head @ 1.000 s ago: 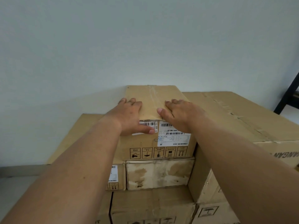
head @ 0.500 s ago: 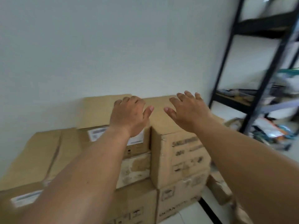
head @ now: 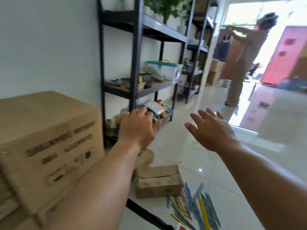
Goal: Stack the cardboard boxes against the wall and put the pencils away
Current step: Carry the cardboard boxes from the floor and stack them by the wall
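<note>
A large cardboard box (head: 46, 138) with dark print stands at the left against the white wall, on top of other boxes. A small cardboard box (head: 157, 181) lies on the tiled floor below my arms. Beside it, several blue and yellow pencils (head: 194, 208) are scattered on the floor. My left hand (head: 137, 128) hovers in the air with relaxed fingers and holds nothing. My right hand (head: 211, 130) is also raised, fingers spread, empty. Both hands are well above the floor and clear of the boxes.
A black metal shelving rack (head: 137, 67) with bins, a plastic case and clutter stands along the wall behind my hands. A person (head: 240, 63) carrying a big cardboard box stands at the far right near a bright doorway. Glossy floor tiles (head: 249, 163) stretch to the right.
My view has swung right, from the stacked boxes to the shelf and floor. Both hands have lifted off the top box and now hover empty in the air.
</note>
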